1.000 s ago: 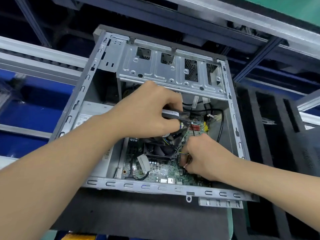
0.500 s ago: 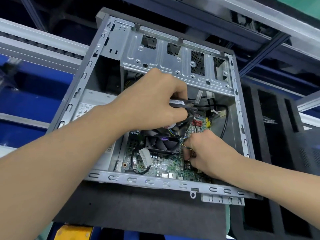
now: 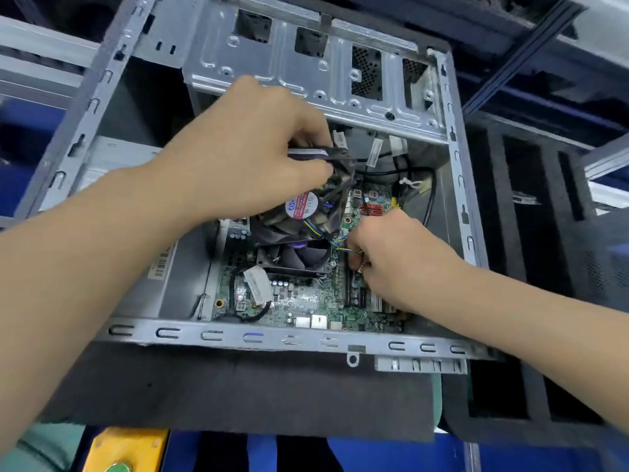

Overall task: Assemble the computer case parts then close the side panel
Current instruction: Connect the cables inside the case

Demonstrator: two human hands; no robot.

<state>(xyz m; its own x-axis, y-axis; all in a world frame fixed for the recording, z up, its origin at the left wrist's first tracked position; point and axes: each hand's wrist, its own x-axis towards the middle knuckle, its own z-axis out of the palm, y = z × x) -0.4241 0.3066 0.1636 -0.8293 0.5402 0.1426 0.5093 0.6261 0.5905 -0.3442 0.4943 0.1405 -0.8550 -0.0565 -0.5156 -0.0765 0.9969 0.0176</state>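
Bottom of the frame first: a yellow box (image 3: 129, 447) at the lower edge, then the grey mat (image 3: 238, 396) on the bench (image 3: 436, 400), carrying the computer case (image 3: 272, 337). Its open side faces up and no side panel is fitted.

Inside, low centre, the motherboard (image 3: 306, 308) lies bare, with the cooler fan (image 3: 296, 258) seated on it. The right hand (image 3: 394, 257) is still down at the board's right part, fingers curled and pinching the fan wires (image 3: 343, 245) right where they meet the board. I cannot tell whether the plug is home.

Here's the change. The loose fan (image 3: 301, 212), seen almost edge-on a second ago, has now swung over. Its round label faces us and it hangs tilted just above the cooler fan. The left hand (image 3: 252, 155), centre frame, grips its upper corner between thumb and curled fingers. The view has also closed in on the work.

My read: the fan is being held clear and turned while its lead goes onto the header, so mounting comes after that and closing the case later still.

Behind the hands, the drive cage (image 3: 306, 69) spans the top of the case. A black foam tray (image 3: 531, 206) sits at the right, and metal rails (image 3: 34, 46) run across the upper left.
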